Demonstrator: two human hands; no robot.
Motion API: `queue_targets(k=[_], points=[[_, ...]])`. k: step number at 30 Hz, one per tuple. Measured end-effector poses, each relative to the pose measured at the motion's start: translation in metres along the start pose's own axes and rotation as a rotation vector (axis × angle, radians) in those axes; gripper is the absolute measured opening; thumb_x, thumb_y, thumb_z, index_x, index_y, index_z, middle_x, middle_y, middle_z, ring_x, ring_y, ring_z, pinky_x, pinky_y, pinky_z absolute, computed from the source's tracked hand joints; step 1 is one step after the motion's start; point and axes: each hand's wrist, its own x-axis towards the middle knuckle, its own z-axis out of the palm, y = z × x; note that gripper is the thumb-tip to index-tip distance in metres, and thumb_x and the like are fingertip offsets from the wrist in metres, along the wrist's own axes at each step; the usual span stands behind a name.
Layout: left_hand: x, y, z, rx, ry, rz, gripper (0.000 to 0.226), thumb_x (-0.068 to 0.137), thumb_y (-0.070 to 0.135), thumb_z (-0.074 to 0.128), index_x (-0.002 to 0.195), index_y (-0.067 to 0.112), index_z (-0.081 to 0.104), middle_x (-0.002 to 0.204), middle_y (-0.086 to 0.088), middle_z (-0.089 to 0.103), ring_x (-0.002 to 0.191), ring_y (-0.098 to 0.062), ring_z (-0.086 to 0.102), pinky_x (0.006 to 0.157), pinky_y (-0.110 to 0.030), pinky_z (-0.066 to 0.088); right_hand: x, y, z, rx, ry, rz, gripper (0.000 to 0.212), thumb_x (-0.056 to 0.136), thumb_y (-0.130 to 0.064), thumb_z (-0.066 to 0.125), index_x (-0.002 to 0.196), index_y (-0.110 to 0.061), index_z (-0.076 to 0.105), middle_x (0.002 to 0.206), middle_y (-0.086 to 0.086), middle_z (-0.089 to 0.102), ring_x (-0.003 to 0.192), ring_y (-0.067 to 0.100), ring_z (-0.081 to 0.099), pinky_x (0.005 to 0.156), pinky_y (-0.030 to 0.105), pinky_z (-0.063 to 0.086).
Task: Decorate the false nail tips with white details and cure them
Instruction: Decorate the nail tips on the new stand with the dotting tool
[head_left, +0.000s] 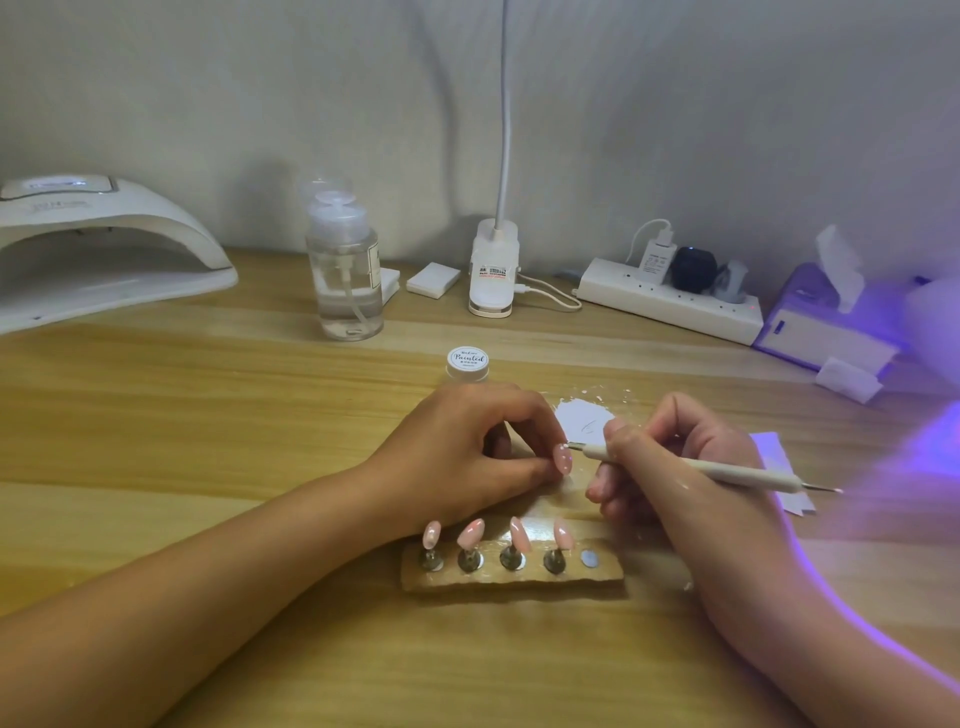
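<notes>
Wooden desk (208, 415), lamp-lit: left hand (462, 457) pinched a pink nail tip (562, 459) above the stand (511, 571), while right hand (670, 467) gripped the dotting pen (691, 467), its point touching that tip.

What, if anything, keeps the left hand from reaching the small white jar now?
Probably yes, it can reach: the jar stands just beyond the left hand, with nothing between them. But it pinches a pink nail tip, which must be set down first.
</notes>
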Motion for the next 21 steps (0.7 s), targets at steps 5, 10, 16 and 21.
queue_targets(k=[5, 10, 16, 21], points=[[-0.0001, 0.0003, -0.0003, 0.006, -0.002, 0.003, 0.015, 0.081, 0.018, 0.079, 0.081, 0.031, 0.071, 0.085, 0.013, 0.069, 0.057, -0.007, 0.054, 0.057, -0.016, 0.042, 0.0010, 0.0020, 0.0002, -0.025, -0.004, -0.012, 0.029, 0.092, -0.016, 0.065, 0.069, -0.014, 0.047, 0.063, 0.013, 0.071, 0.052, 0.014, 0.063, 0.051, 0.019, 0.050], [0.0007, 0.0010, -0.0001, 0.013, 0.004, 0.001, 0.013, 0.081, 0.017, 0.079, 0.082, 0.028, 0.072, 0.084, 0.013, 0.069, 0.058, -0.006, 0.054, 0.058, -0.016, 0.043, 0.0015, 0.0020, 0.0005, -0.032, -0.007, -0.018, 0.032, 0.092, -0.016, 0.065, 0.064, -0.020, 0.050, 0.063, 0.013, 0.071, 0.053, 0.014, 0.064, 0.052, 0.019, 0.051], [-0.0002, 0.0016, 0.0001, 0.010, 0.005, 0.002, 0.012, 0.081, 0.016, 0.079, 0.082, 0.027, 0.073, 0.084, 0.013, 0.068, 0.058, -0.006, 0.055, 0.058, -0.017, 0.043, 0.0000, 0.0005, -0.0004, -0.030, -0.014, -0.020, 0.033, 0.092, -0.018, 0.065, 0.063, -0.022, 0.051, 0.063, 0.013, 0.071, 0.053, 0.015, 0.064, 0.053, 0.020, 0.052], [-0.0002, 0.0019, -0.0003, 0.010, 0.004, 0.002, 0.014, 0.081, 0.016, 0.079, 0.082, 0.028, 0.072, 0.083, 0.015, 0.068, 0.057, -0.007, 0.054, 0.058, -0.018, 0.042, 0.0000, 0.0004, 0.0002, -0.026, -0.004, -0.020, 0.033, 0.092, -0.018, 0.065, 0.063, -0.022, 0.051, 0.062, 0.012, 0.071, 0.052, 0.014, 0.064, 0.052, 0.019, 0.051]])
